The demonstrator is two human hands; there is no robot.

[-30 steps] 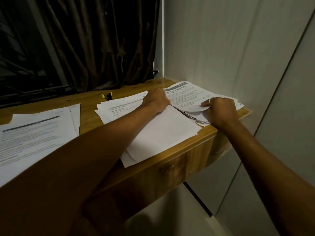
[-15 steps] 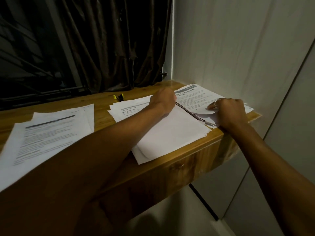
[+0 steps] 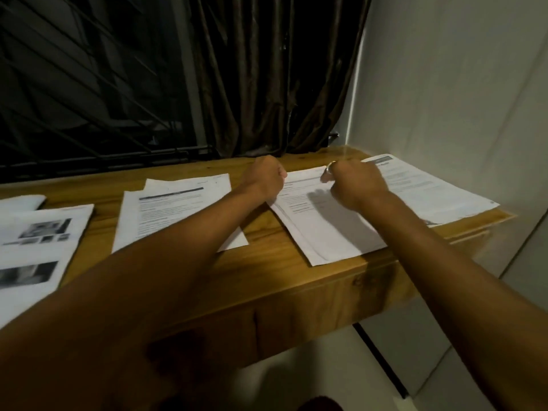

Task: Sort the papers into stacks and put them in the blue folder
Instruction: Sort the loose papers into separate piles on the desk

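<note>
**A:** Head cam, what's on the desk?

**B:** Papers lying loose in piles along a wooden desk. It's got a warm grain and a thick front edge with a knot in it. On the left there's a photo pile with grey printed pictures. In the middle is a text pile, flat white sheets, slightly fanned, with a dark header bar on top.

**A:** And the hands?

**B:** Both are at the working stack, right of the middle, whose near corner reaches the desk's front edge. The left hand is curled up at the stack's far left corner, touching the edge. Can't tell if it's actually pinching a sheet. The right hand is curled too, knuckles up, with a ring on one finger. It sits on the top sheet and throws a shadow on it. It's a bit blurry, so I can't tell whether it has hold of anything.

**A:** Anything further right?

**B:** Another printed pile near the pale wall, meeting the working stack. Can't tell which one's on top. Behind it all hang a dark brown pleated curtain and black window bars.
</note>
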